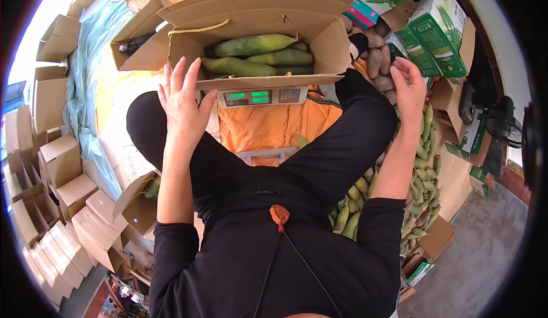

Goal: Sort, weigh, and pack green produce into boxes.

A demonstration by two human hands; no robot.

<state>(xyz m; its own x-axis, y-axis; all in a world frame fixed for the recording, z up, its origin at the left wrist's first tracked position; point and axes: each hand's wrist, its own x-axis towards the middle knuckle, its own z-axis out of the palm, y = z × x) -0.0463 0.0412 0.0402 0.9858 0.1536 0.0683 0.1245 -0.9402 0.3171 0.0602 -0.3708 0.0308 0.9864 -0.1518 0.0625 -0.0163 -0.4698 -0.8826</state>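
An open cardboard box (257, 4) stands upright in front of me on a weighing scale (262, 97) with lit green displays. Several long green radishes (254, 45) lie inside it, and a yellow cord (200, 27) hangs at its left side. At the box's near left corner is my left hand (187, 95), fingers spread; whether it touches the cardboard I cannot tell. My right hand (409, 87) hovers to the right of the box, loosely curled with the fingers apart and nothing visible in it. Beneath that forearm lies a heap of green radishes (422, 175).
Brownish-red roots (375, 61) lie right of the box. Green-and-white printed cartons (436, 32) stand beyond my right hand, near a black fan (503, 123). Many brown boxes (60, 152) line the left side, beside blue plastic sheeting (85, 89). Orange sheeting (251, 129) covers the floor between my legs.
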